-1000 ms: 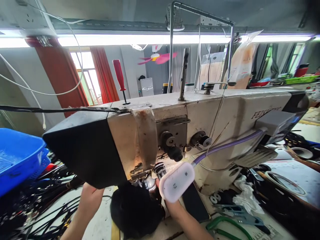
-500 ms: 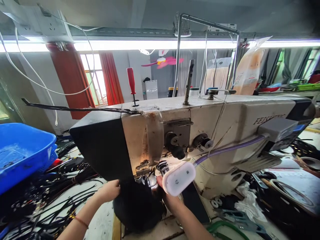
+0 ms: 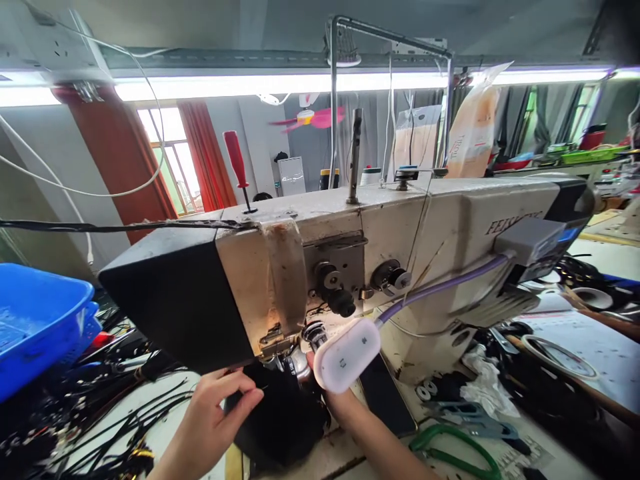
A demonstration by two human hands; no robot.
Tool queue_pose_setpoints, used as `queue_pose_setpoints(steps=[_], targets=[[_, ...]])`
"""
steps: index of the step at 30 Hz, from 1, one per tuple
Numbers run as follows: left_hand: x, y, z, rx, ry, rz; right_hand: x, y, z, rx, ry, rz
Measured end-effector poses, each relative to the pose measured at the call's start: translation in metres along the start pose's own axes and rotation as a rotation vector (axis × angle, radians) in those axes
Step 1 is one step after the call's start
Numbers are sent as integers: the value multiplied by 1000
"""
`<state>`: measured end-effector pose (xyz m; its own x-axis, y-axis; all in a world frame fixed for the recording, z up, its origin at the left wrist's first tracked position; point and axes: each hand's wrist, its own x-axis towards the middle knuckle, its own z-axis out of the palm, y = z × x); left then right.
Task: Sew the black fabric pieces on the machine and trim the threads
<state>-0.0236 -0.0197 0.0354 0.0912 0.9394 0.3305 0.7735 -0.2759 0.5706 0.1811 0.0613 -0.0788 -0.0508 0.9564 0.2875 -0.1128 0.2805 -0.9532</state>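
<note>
My left hand (image 3: 220, 403) is beside the left end of the sewing machine head (image 3: 245, 267), above a black piece of material (image 3: 280, 427). Its thumb and index fingertips come together in a pinch; whatever is between them is too small to make out. My right hand (image 3: 330, 393) reaches under the machine near the needle area, behind a white oval lamp (image 3: 349, 357). The lamp hides most of its fingers, so its grip does not show. The black material lies below the presser area, between both hands.
A blue plastic basket (image 3: 45, 313) stands at left above tangled black cords (image 3: 115, 427). A dark phone-like slab (image 3: 387, 393), green-handled scissors (image 3: 455, 450) and a blue-grey clip-like tool (image 3: 470, 417) lie right of my right arm. A red screwdriver (image 3: 236, 160) stands on the machine.
My left hand has come closer to the black material, turning so thumb and index finger show. My right hand stays behind the lamp. The view has shifted to the right.
</note>
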Motion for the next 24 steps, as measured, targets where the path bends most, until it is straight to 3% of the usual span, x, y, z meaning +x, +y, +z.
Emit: queue_pose_setpoints(steps=[4,7,9,12,15,19,24], targets=[[11,15,7,15,-133,-87,-2,6,1,-4,22,21],[16,18,11,-4,-124,-124,-12,6,-3,-127,153,-72],[18,19,13,-28,-122,-141,-19,-6,-7,-269,168,-260],[21,22,10,-19,-198,-192,-27,-37,-13,-444,-30,-655],[24,27,7,46,-249,-244,-29,-67,-12,-487,-85,-913],[29,27,7,118,-222,-285,-25,-80,-8,-485,-80,-992],[31,17,14,61,-186,-252,-26,-72,-7,-433,-36,-999]])
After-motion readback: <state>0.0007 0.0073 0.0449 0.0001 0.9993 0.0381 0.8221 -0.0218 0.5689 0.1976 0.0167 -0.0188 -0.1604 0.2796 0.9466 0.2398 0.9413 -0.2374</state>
